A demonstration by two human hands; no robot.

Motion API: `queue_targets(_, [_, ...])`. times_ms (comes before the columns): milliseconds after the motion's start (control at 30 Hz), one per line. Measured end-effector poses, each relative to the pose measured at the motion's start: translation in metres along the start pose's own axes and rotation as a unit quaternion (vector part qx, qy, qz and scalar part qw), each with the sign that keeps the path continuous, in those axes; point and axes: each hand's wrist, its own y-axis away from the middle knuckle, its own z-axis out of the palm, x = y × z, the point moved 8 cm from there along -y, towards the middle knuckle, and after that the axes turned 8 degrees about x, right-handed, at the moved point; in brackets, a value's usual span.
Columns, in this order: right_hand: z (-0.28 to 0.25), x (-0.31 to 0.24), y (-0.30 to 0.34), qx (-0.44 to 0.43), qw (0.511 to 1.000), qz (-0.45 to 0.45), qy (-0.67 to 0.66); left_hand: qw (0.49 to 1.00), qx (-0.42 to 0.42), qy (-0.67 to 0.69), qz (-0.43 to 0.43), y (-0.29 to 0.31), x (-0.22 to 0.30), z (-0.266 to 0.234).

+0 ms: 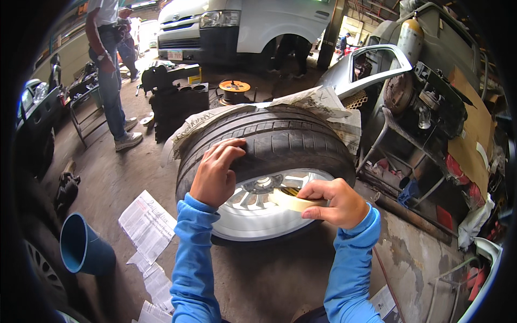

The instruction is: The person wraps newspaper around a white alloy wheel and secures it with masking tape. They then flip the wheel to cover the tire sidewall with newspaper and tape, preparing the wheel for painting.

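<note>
A large black tyre (293,148) stands tilted in front of me, its silver wheel rim (250,225) turned my way. My left hand (216,171) rests on the tyre's sidewall at the upper left, fingers apart and slightly bent. Held in my right hand (340,202) is a roll of cream masking tape (290,202), in front of the rim's spokes. The thumb lies outside the roll and the fingers reach into its ring. Sheets of newspaper (344,121) drape over the tyre's far side.
Loose newspaper (147,222) lies on the floor at left, beside a blue bucket (89,250). A metal stand (396,129) with car parts and a grey car door (371,72) are at right. Behind are a spool (235,92), a person (112,81) and a white van (269,27).
</note>
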Motion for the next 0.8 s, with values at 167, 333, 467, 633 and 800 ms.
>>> queue_targets(167, [-0.006, -0.006, -0.005, 0.076, 0.997, -0.008, -0.026, 0.995, -0.086, 0.052, -0.011, 0.001, 0.008, 0.001])
queue_targets(333, [0.012, -0.013, -0.015, 0.083, 0.996, 0.014, 0.007, 0.975, -0.131, 0.172, -0.042, 0.000, 0.003, -0.004])
queue_targets(467, [0.019, -0.026, -0.018, 0.096, 0.994, -0.012, 0.041, 0.979, -0.121, 0.161, -0.029, 0.001, 0.002, -0.002])
queue_targets(633, [0.029, -0.027, -0.020, 0.109, 0.990, -0.011, 0.089, 0.979, -0.092, 0.179, -0.039, 0.002, -0.002, 0.002])
queue_targets(800, [0.032, -0.028, -0.021, 0.147, 0.982, -0.032, 0.114, 0.982, -0.107, 0.156, -0.021, 0.004, -0.004, 0.003])
